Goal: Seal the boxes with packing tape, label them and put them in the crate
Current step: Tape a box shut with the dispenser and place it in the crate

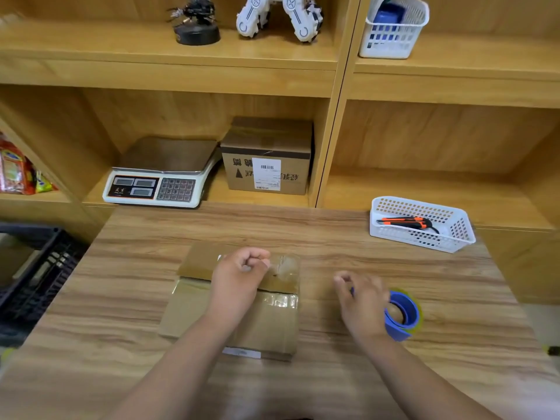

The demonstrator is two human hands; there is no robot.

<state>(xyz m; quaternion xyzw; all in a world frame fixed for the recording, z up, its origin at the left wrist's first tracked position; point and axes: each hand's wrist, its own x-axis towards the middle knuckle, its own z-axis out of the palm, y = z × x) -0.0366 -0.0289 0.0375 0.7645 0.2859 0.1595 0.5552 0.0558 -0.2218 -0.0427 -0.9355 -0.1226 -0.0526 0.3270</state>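
- The cardboard box (266,322) is lying at the middle of the tabletop (121,298), closer to the near edge than the far one. Its far flap is sitting slightly proud of the near one.
- Glossy clear tape (285,265) is showing along the box's right side, so sealing looks under way but not finished.
- The left hand (239,274) is resting on the far flap with its fingers curled tight and thumb against the forefinger. Whether it is pinching a tape end, I cannot tell.
- The right hand (360,301) is hovering just right of the box against the blue-cored tape roll (406,316). It is motion-blurred, its fingers look loosely bent, and I cannot tell whether it is gripping anything.
- Only a thin white strip is showing at the box's near edge, so labelling and crating appear to be left.
- The black crate (39,268) is waiting off the tabletop's left edge, lower down, with a clear path to it.
- A white basket (454,234) holding 1 orange utility knife (406,222) is sitting at the far right corner.
- On the shelf (424,189) past the far edge, a scale (160,177) and 1 labelled box (266,165) are standing side by side.
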